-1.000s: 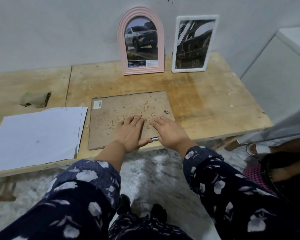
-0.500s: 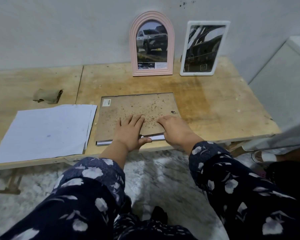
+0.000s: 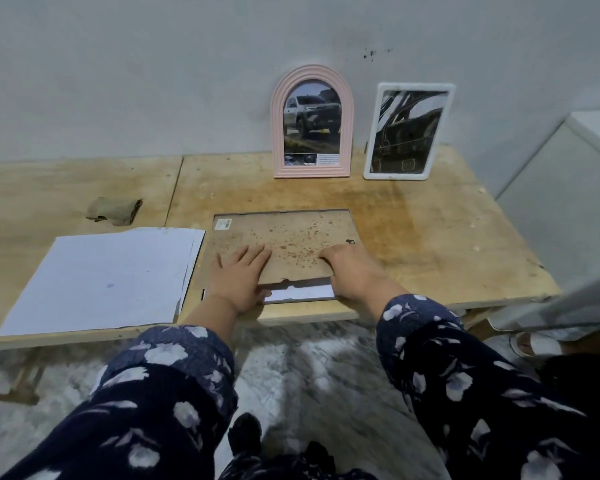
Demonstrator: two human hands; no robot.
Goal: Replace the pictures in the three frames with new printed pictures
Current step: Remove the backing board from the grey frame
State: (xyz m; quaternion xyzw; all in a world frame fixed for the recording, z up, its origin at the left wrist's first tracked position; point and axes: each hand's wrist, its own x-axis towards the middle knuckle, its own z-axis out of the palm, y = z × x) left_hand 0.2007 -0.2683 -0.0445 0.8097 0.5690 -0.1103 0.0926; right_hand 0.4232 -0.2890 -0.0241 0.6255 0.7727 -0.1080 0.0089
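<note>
A rectangular frame [image 3: 284, 252] lay face down near the front edge of the wooden table [image 3: 430, 244], its brown, speckled backing board [image 3: 291, 237] uppermost. The board sat a little away from the frame's near edge, where a strip of white paper [image 3: 302, 292] showed beneath it. The left hand [image 3: 241, 277] rested flat on the near left part of the board with fingers straight and spread, the thumb lying along the frame's front edge. The right hand [image 3: 349, 271] pressed on the near right part of the board; its fingers seemed bent at the knuckles, though whether they hooked anything was hard to tell from this angle. Both forearms came out of dark floral sleeves [image 3: 465, 375]. Just left of the frame lay a stack of white sheets [image 3: 104, 278], and beyond it a crumpled brown cloth [image 3: 115, 210]. At the back of the table, leaning against the grey wall [image 3: 153, 71], stood a pink arched frame [image 3: 311, 122] holding a car picture and, to its right, a white rectangular frame [image 3: 408, 130] with a dark picture.
</note>
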